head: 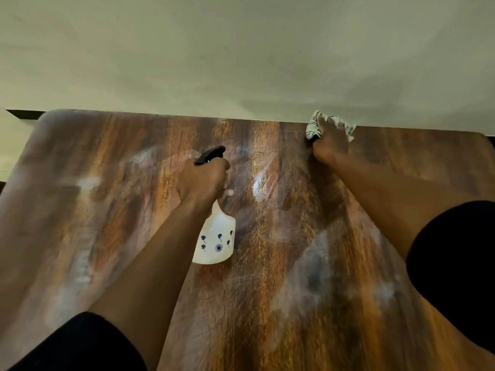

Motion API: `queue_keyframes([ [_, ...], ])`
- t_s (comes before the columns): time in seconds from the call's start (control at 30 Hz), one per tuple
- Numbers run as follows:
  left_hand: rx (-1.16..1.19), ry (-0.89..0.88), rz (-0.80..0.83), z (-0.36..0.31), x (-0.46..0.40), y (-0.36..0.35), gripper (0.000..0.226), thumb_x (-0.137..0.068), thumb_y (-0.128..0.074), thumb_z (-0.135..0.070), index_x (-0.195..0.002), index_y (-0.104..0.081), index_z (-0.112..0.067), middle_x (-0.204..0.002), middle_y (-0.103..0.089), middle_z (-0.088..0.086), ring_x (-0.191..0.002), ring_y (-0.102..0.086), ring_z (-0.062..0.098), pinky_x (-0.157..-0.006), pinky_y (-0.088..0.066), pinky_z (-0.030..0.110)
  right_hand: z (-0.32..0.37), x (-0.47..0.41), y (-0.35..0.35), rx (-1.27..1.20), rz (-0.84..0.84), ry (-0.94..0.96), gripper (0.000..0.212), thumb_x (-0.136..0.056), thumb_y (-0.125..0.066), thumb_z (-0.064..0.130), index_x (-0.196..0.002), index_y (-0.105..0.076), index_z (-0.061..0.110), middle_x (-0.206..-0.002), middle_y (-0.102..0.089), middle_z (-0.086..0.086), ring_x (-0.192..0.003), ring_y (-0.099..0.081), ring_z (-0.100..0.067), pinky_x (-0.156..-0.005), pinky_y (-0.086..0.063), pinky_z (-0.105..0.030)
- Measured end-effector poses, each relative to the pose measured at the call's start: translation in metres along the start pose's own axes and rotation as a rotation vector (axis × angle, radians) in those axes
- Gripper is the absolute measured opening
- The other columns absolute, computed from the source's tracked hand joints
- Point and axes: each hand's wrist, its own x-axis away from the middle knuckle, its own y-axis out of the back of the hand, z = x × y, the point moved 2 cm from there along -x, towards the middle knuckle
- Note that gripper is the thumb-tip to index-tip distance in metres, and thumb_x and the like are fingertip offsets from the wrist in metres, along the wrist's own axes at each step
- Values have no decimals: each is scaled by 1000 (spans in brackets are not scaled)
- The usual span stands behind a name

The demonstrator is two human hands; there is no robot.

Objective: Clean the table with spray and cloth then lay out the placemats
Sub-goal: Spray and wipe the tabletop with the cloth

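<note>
A brown wooden table [112, 215] fills the view, streaked with pale damp patches and a wet gleam near its middle. My left hand [202, 180] grips the neck of a white spray bottle [215, 242] with a black trigger head and small dark prints, held over the middle of the table. My right hand [330, 141] presses a white checked cloth [313, 127] flat on the table at its far edge, against the wall. No placemats are in view.
A plain pale wall [241, 54] rises directly behind the table's far edge. A dark strip [24, 114] shows at the far left corner. Both forearms reach out from black sleeves across the table.
</note>
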Motion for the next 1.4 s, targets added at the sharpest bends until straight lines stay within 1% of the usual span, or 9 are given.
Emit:
queue_keyframes([
  [0.13, 11, -20, -45, 6, 3, 10, 43, -87, -70, -19, -121, -78, -44, -66, -71, 3, -51, -69, 22, -87, -69, 57, 59, 12, -15, -6, 30, 122, 75, -99, -54, 13, -162, -18, 32, -171, -10, 1, -157, -1, -30, -125, -6, -50],
  [0.27, 25, 6, -100, 10, 10, 19, 27, -73, -70, -28, -96, -78, -40, -68, -71, 3, -52, -71, 27, -84, -68, 50, 140, 29, -49, 10, 69, 365, 83, -96, -61, 15, -163, -15, 30, -171, -9, -1, -157, 1, -32, -126, -5, -48],
  [0.43, 6, 9, -138, 20, 15, 26, 12, -67, -68, -30, -75, -71, -39, -68, -70, 5, -48, -69, 26, -82, -66, 53, 197, 42, -82, 133, 187, 611, 80, -99, -57, 25, -163, -10, 31, -171, -4, 0, -157, 2, -34, -127, -8, -50],
  [0.6, 0, 27, -155, 29, 18, 20, 13, -69, -69, -31, -75, -75, -42, -67, -71, 3, -49, -69, 25, -93, -66, 59, 163, 48, -73, 101, 232, 676, 87, -95, -56, 6, -163, -10, 34, -171, -4, 5, -158, 3, -28, -126, -8, -53],
  [0.83, -26, 37, -102, 34, 46, -7, 30, -72, -69, -31, -94, -76, -50, -71, -73, 5, -52, -71, 26, -94, -65, 60, 9, 61, -25, -27, 110, 419, 79, -99, -54, 13, -162, -14, 37, -171, -8, 8, -157, 1, -25, -126, -7, -55],
  [0.97, -47, 29, -121, 34, 71, -23, 37, -84, -70, -28, -116, -77, -46, -70, -69, 1, -54, -75, 26, -78, -67, 47, -56, 70, -6, -56, 90, 280, 80, -97, -51, 7, -162, -14, 36, -171, -7, 6, -158, 3, -22, -126, -2, -48],
  [1.1, -41, -2, -131, 45, 88, -22, 51, -95, -67, -20, -142, -72, -39, -58, -63, 0, -58, -73, 26, -61, -51, 33, -48, 87, -10, -149, 66, 177, 79, -96, -48, 5, -161, -17, 38, -170, -10, 6, -158, 4, -24, -127, -5, -50],
  [1.27, -44, 2, -202, 58, 97, -2, 51, -85, -69, -25, -134, -79, -36, -61, -68, 2, -53, -68, 25, -66, -54, 37, 7, 141, -39, -142, 122, 313, 74, -101, -53, 15, -161, -17, 40, -170, -9, 7, -157, 2, -29, -127, -6, -51],
  [1.4, -86, 7, -180, 57, 101, 15, 27, -95, -70, -12, -98, -77, -39, -62, -70, 7, -57, -76, 31, -54, -52, 31, 56, 203, -86, -62, 246, 672, 75, -98, -58, 37, -160, -16, 43, -170, -11, 5, -157, -1, -31, -125, -14, -58],
])
